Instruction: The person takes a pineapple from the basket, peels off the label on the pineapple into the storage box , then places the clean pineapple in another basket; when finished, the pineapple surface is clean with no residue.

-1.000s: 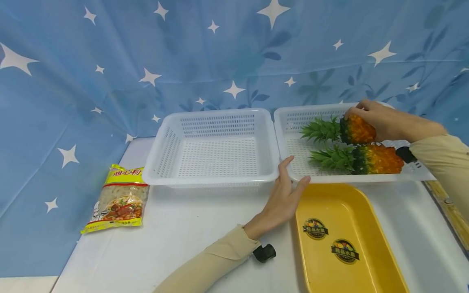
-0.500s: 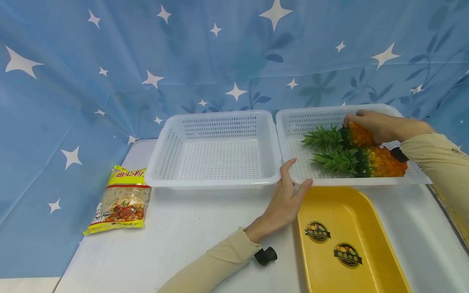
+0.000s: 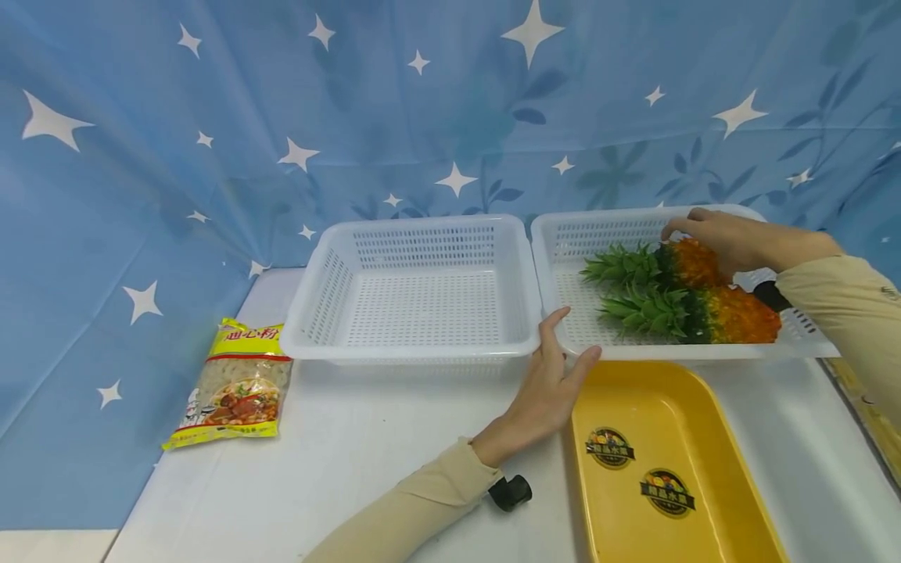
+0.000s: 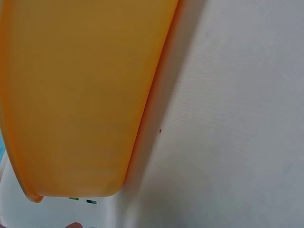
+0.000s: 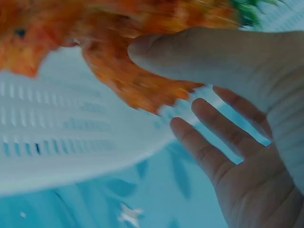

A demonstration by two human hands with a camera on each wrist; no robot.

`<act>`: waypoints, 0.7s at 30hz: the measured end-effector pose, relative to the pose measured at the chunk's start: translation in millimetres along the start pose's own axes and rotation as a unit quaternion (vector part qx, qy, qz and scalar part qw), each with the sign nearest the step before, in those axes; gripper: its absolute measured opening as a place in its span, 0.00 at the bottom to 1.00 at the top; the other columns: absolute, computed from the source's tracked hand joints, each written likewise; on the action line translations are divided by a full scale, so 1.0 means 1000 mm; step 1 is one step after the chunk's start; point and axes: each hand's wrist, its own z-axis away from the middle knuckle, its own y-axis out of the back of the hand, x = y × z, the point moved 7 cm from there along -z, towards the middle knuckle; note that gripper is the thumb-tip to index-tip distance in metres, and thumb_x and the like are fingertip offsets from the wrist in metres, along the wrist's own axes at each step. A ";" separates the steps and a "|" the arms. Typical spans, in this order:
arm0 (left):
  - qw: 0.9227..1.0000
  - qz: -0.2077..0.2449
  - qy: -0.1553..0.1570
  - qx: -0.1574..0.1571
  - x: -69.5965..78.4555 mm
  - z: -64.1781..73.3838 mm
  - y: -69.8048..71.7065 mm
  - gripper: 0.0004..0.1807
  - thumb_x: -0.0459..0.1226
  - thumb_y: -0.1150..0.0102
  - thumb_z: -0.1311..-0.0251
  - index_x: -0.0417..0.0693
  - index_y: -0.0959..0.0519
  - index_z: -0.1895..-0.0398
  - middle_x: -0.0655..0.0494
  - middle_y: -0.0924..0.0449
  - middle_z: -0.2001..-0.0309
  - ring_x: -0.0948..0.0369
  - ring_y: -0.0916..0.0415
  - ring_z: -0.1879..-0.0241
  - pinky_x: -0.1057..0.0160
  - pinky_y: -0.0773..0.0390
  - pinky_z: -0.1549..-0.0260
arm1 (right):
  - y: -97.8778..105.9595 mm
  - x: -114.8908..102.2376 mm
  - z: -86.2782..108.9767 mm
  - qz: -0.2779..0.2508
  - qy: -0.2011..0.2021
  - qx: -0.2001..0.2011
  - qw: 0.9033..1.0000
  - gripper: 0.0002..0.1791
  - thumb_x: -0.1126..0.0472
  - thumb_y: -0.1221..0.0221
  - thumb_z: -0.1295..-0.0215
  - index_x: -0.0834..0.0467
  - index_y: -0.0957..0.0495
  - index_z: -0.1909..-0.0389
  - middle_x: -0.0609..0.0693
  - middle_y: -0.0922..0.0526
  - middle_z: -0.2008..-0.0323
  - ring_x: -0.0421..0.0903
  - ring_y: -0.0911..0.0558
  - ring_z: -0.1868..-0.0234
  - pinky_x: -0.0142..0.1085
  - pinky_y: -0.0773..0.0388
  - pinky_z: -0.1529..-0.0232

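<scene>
Two pineapples with green crowns lie side by side in the right white basket (image 3: 598, 217), crowns to the left. My right hand (image 3: 739, 238) is over the orange body of the far pineapple (image 3: 693, 262). In the right wrist view its thumb rests against the orange rind (image 5: 118, 71), while the other fingers are spread apart from it. The near pineapple (image 3: 742, 314) lies along the basket's front wall. My left hand (image 3: 538, 391) touches the front rims where the two baskets meet, thumb and index finger spread. Only a fingertip (image 4: 74, 225) shows in the left wrist view.
A second white basket (image 3: 422, 353), with nothing in it, stands left of the first. In front of the right basket lies a yellow tray (image 3: 633, 399) with two round stickers. A yellow-edged food packet (image 3: 235, 383) lies at the left. A blue starred curtain (image 3: 394, 102) hangs behind.
My right hand has come down with the far pineapple, which now lies against the near one. Its fingers have since lifted slightly. The left hand stays at the rims.
</scene>
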 end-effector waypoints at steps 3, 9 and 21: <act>1.000 0.003 -0.002 -0.001 -0.002 -0.002 0.001 0.38 0.58 0.56 0.20 0.62 0.56 0.16 0.57 0.33 0.68 0.64 0.35 0.67 0.62 0.30 0.58 | 0.012 -0.024 0.008 0.140 0.075 0.036 0.987 0.49 0.90 0.32 0.57 0.62 0.35 0.31 0.77 0.37 0.37 0.68 0.23 0.53 0.53 0.17 0.65; 1.000 0.009 0.011 0.006 -0.004 -0.005 0.006 0.37 0.57 0.57 0.20 0.64 0.56 0.16 0.50 0.26 0.61 0.61 0.28 0.57 0.61 0.26 0.56 | 0.024 -0.084 0.021 0.175 0.124 0.070 0.974 0.40 0.78 0.31 0.40 0.58 0.35 0.28 0.72 0.34 0.34 0.73 0.28 0.39 0.68 0.24 0.47; 0.988 -0.036 0.092 -0.115 0.025 0.050 0.021 0.43 0.61 0.58 0.21 0.58 0.62 0.14 0.49 0.52 0.18 0.51 0.40 0.24 0.50 0.31 0.30 | 0.007 -0.194 0.081 0.234 0.290 0.185 0.909 0.33 0.67 0.25 0.41 0.54 0.27 0.36 0.62 0.30 0.32 0.68 0.23 0.39 0.62 0.18 0.50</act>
